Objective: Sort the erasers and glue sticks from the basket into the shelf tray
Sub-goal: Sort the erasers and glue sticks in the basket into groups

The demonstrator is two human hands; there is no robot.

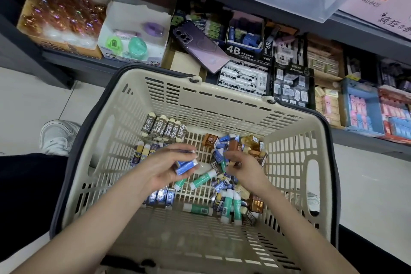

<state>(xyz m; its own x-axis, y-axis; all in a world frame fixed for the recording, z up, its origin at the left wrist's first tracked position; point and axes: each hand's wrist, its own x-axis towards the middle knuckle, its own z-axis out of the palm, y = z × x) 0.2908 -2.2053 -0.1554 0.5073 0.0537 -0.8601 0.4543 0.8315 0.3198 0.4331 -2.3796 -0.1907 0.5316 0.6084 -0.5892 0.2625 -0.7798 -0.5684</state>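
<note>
Both hands are down in the basket (222,115). The left hand (165,170) has fingers and thumb curled round a small stack of blue erasers (186,165), held above the basket floor. Green glue sticks (201,180) lie just under those fingers. The right hand (243,170) curls its fingers into the loose pile, blurred, and I cannot tell if they grip anything. A row of 2B erasers (165,129) sits beyond the left fingertips.

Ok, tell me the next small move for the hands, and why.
The left hand already grips a blue eraser, and the right hand is down at the mixed pile in the basket. So probably the right hand should pinch another blue one from that pile and pass it across.
</note>
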